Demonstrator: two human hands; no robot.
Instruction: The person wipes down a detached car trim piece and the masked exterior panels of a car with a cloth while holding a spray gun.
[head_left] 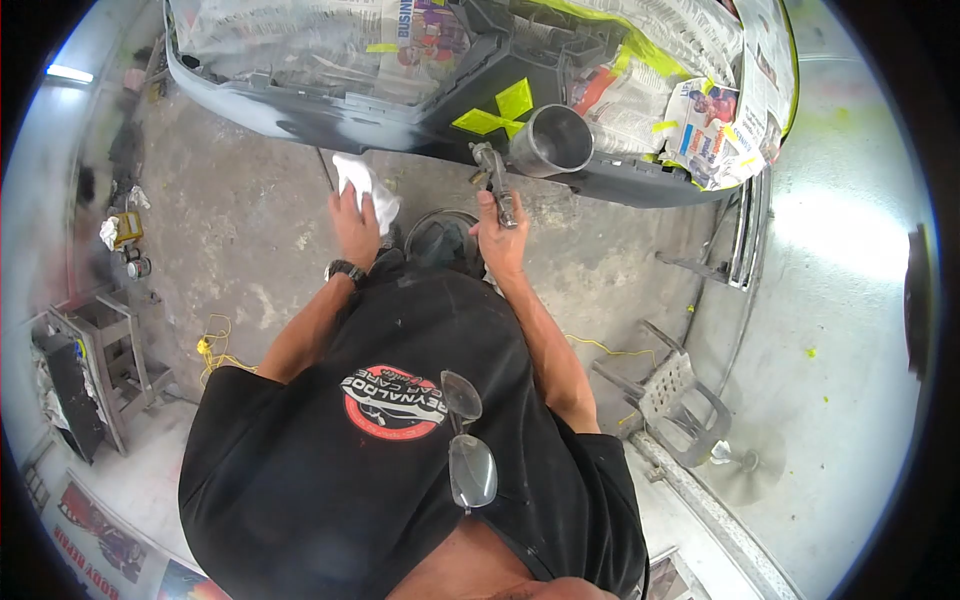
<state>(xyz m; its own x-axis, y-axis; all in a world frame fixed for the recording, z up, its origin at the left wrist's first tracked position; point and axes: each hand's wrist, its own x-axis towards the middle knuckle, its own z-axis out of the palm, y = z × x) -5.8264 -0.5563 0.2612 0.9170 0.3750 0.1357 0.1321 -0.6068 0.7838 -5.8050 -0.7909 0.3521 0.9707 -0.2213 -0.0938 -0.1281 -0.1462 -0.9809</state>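
Note:
My left hand (357, 228), with a watch on the wrist, is closed on a crumpled white cloth (372, 190) held over the concrete floor. In my right hand (502, 240) is a metal spray gun (494, 178), fingers wrapped round its handle. A round metal cup (553, 140) is attached to the gun and tilts toward me. Just beyond the gun stands a car bumper (390, 127), dark with a pale grey patch on its left part. Newspaper (300, 45) and yellow tape cover its openings, and yellow tape (512, 100) covers the emblem at its centre.
A grey stand (110, 340) is at the left, near small cans (138, 267). A yellow cord (212, 350) lies on the floor. On the right are a perforated metal frame (668, 390), a fan (745, 460) and metal rails (745, 235) by the wall.

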